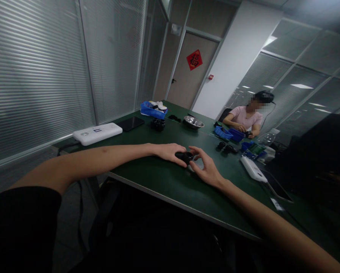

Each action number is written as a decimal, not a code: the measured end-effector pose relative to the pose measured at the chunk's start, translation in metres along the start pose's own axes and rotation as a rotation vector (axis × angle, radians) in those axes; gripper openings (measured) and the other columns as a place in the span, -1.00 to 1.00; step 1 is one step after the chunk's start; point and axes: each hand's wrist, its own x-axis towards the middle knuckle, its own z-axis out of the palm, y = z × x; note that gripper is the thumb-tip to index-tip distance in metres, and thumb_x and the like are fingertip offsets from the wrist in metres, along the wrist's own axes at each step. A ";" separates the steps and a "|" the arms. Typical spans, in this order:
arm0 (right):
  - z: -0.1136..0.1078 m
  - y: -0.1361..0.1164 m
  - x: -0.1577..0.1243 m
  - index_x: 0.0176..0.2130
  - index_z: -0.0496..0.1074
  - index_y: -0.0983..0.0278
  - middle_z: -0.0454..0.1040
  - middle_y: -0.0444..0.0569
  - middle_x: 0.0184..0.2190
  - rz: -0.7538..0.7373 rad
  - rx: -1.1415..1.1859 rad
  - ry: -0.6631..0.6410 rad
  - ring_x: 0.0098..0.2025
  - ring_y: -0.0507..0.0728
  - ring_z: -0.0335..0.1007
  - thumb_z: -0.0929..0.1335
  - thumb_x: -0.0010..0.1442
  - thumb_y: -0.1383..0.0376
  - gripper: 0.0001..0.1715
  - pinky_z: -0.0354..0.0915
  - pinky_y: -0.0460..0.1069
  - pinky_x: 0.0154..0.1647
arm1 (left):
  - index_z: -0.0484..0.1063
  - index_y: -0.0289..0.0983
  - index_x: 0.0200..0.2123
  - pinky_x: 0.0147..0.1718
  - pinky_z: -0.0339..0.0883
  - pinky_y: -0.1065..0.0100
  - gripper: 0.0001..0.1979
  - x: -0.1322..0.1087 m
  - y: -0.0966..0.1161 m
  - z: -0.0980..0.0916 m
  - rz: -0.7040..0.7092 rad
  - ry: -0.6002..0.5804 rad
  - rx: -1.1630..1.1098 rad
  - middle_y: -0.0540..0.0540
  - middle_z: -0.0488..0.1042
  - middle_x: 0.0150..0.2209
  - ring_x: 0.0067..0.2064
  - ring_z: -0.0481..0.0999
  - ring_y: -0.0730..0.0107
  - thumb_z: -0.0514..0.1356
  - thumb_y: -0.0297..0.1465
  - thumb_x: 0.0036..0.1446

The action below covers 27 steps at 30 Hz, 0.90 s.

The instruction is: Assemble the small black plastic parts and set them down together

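A short black cylindrical part [184, 156] with a round opening at its right end is held low over the green table. My left hand [170, 152] is closed around its left side, thumb in front and fingers behind. At the right end of the part, my right hand [208, 170] is curved with thumb and fingers apart. Its fingertips lie close to the rim; whether they touch it I cannot tell. A pale, blurred patch shows on the table under the right palm.
The green table [158, 185] carries a white power bank [98, 133], a black phone [131, 123], black parts [157, 124], a blue basket [151, 110] and a metal bowl [193, 122]. Another white device [253, 169] lies right. Across sits a person [245, 117] beside blue trays [223, 132].
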 end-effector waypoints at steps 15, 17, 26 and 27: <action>0.001 0.001 0.001 0.33 0.18 0.14 0.45 0.06 0.02 0.026 -0.006 -0.002 0.01 0.26 0.43 0.38 0.35 0.14 -0.35 0.42 0.19 0.01 | 0.48 -0.31 -0.02 -0.05 0.26 0.30 -0.44 0.000 0.000 0.000 0.020 -0.009 0.026 -0.17 0.53 -0.04 -0.03 0.51 0.19 0.25 0.06 0.17; 0.000 0.000 0.001 0.32 0.19 0.14 0.45 0.06 0.00 0.042 -0.016 0.005 0.00 0.26 0.43 0.39 0.34 0.11 -0.34 0.43 0.19 -0.01 | 0.49 -0.30 -0.02 -0.05 0.26 0.30 -0.45 0.000 0.001 0.000 0.017 -0.011 0.030 -0.17 0.53 -0.05 -0.03 0.51 0.19 0.26 0.05 0.17; 0.000 -0.001 0.000 0.34 0.17 0.14 0.44 0.08 0.05 0.013 -0.025 -0.017 0.03 0.27 0.43 0.36 0.37 0.14 -0.37 0.41 0.23 0.06 | 0.49 -0.27 0.01 -0.06 0.28 0.27 -0.41 0.000 0.001 0.000 0.002 -0.002 0.007 -0.17 0.54 -0.03 -0.03 0.52 0.15 0.26 0.09 0.15; 0.001 -0.001 0.000 0.33 0.18 0.14 0.44 0.08 0.04 0.020 -0.022 -0.006 0.02 0.27 0.43 0.36 0.36 0.14 -0.37 0.41 0.22 0.04 | 0.49 -0.27 0.00 -0.06 0.28 0.27 -0.40 0.000 0.001 0.000 0.006 -0.002 0.008 -0.17 0.54 -0.04 -0.04 0.52 0.15 0.26 0.10 0.14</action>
